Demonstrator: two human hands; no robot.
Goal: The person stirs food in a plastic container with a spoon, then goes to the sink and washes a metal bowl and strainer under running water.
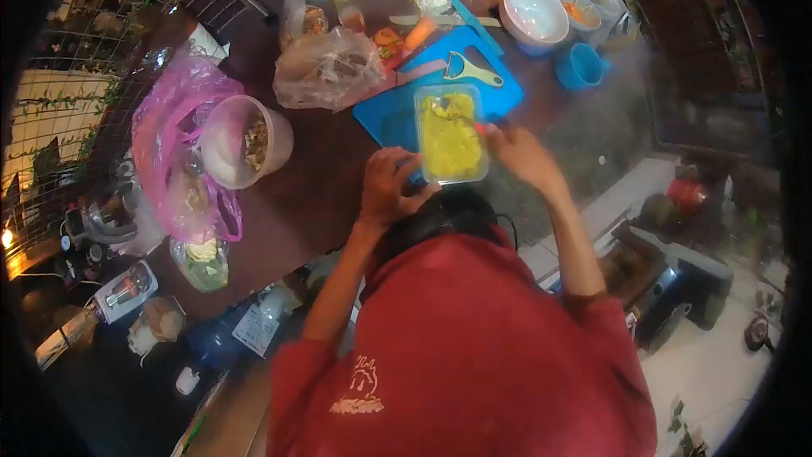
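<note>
A clear rectangular plastic container [485, 161] filled with yellow mash [448, 140] sits in front of me, over the near edge of a blue cutting board [501, 100]. My left hand [389, 184] is curled against its lower left side, fingers at the wall and thumb by the near corner. In my right hand [522, 155], closed at the container's right side, is a utensil with a red handle [481, 129]. It looks like a spoon, its metal end in the mash. On the board lie a peeler [474, 73] and a knife with a pink handle [409, 76].
Left stands a tub [279, 142] with food scraps, beside a pink plastic bag [173, 110]. Behind are a clear bag [330, 68], a carrot [420, 33] and a small bottle [348, 8]. A white bowl [534, 15] and blue cup [579, 66] stand back right.
</note>
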